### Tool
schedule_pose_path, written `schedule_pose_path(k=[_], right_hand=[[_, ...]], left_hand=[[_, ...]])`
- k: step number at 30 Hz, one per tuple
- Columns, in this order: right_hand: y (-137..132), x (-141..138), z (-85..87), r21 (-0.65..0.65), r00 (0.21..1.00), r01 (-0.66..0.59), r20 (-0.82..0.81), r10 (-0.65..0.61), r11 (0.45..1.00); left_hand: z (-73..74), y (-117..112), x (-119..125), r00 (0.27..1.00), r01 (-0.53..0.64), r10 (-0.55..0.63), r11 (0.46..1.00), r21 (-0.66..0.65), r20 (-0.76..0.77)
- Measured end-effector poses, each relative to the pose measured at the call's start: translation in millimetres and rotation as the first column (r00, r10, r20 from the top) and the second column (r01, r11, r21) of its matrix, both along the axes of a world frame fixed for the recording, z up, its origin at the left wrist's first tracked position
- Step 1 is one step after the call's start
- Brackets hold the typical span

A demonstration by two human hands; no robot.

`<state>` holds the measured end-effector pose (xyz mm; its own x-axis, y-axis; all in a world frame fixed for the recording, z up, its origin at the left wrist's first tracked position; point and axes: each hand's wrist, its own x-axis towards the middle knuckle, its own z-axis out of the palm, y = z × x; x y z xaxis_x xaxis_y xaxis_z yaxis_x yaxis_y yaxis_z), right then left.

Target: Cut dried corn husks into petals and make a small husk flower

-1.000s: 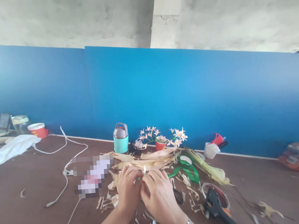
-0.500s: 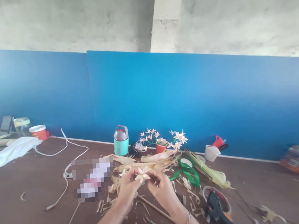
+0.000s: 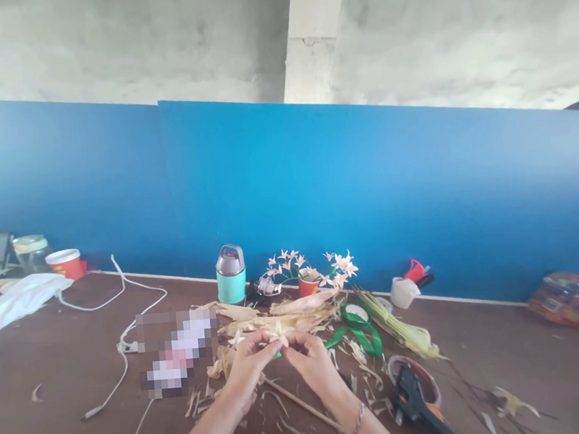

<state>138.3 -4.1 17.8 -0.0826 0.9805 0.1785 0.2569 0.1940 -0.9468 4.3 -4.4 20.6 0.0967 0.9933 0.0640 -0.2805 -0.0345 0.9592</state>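
Between my two hands is a small cream flower [image 3: 279, 333] with pointed petals, apparently of dried husk. My left hand [image 3: 251, 364] pinches it from the left, thumb and fingers closed on its base. From the other side my right hand [image 3: 308, 357] grips it too, the thumbs nearly touching below the petals. Dried corn husks [image 3: 292, 316] lie in a heap just behind the hands. A thin stick [image 3: 304, 404] rests on the table beneath my wrists, among husk scraps. Green ribbon [image 3: 363, 335] lies right of my right hand.
Finished flowers stand in a red cup [image 3: 307, 284] at the back, beside a turquoise flask [image 3: 231, 278]. At right are a glue gun [image 3: 414, 394] over a tape roll [image 3: 436, 386], a pale stalk bundle [image 3: 403, 328] and a white cup [image 3: 404, 293]. White cable [image 3: 125, 363] snakes across the left.
Both hands have closed in on the flower; the right thumb has come up to the left one at its base. The flower now points more upward. The view has shifted slightly right.
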Motion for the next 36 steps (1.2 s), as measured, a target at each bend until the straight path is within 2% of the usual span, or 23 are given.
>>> schedule_pose_path(k=[3,5,6,8,10,11,13,15,20,22,24,27,29,31,33,34,36], right_hand=[[2,9,10.1,0.03,0.991,-0.021,0.131,0.017,0.999],[2,21,20.9,0.067,0.956,-0.018,0.292,-0.002,0.998],[1,28,26.2,0.088,0.904,0.004,0.426,-0.041,0.996],[-3,44,34.1,0.027,0.7,0.078,0.71,-0.074,0.997],[-10,56,35.8,-0.054,0.493,0.124,0.87,-0.014,0.991],[-15,59,34.0,-0.078,0.422,0.128,0.907,0.017,0.989],[-23,61,26.8,-0.08,0.381,0.119,0.924,0.029,0.99],[-28,58,18.0,-0.055,0.372,0.103,0.928,0.013,0.993],[-30,49,8.7,-0.048,0.339,0.172,0.941,-0.014,0.984],[-31,52,10.7,-0.038,0.354,0.185,0.935,-0.03,0.982],[-31,58,13.3,-0.016,0.424,0.167,0.904,-0.057,0.986],[-32,67,15.3,-0.014,0.589,0.151,0.804,-0.079,0.989],[-32,67,14.4,-0.064,0.725,0.154,0.686,-0.069,0.986],[-32,61,12.2,-0.162,0.873,0.118,0.486,-0.024,0.98],[-34,49,9.4,-0.268,0.98,0.01,0.194,0.044,0.963],[-36,42,7.9,-0.295,0.997,-0.058,0.034,0.072,0.954],[-41,27,5.2,-0.315,0.97,-0.149,-0.23,0.076,0.937]], left_hand=[[-1.5,2,-1,0.998,-0.031,0.033,0.999,0.041,-0.047],[-3.5,3,-2,0.996,-0.059,0.064,0.996,0.069,-0.064],[-4.8,4,-2,0.994,-0.073,0.079,0.993,0.088,-0.074],[-7.5,4,-3,0.99,-0.092,0.104,0.988,0.125,-0.094],[-10.0,4,-4,0.988,-0.088,0.105,0.986,0.145,-0.117],[-11.1,4,-4,0.986,-0.085,0.105,0.985,0.153,-0.126],[-12.6,3,-4,0.987,-0.082,0.103,0.983,0.164,-0.127],[-12.8,2,-2,0.992,-0.085,0.099,0.984,0.157,-0.078],[-7.2,1,2,0.991,-0.066,0.063,0.998,0.022,0.117],[-4.7,1,3,0.984,-0.05,0.053,0.999,-0.02,0.173],[-3.7,2,2,0.974,-0.046,0.055,0.998,-0.046,0.221],[-5.2,4,2,0.957,-0.052,0.072,0.996,-0.076,0.28],[-6.9,4,2,0.943,-0.055,0.086,0.993,-0.104,0.323],[-8.0,3,3,0.923,-0.052,0.107,0.987,-0.155,0.371],[-8.1,2,5,0.897,-0.06,0.151,0.973,-0.224,0.415],[-8.0,1,7,0.884,-0.068,0.176,0.965,-0.254,0.432],[-8.0,-1,9,0.862,-0.089,0.224,0.95,-0.299,0.455]])
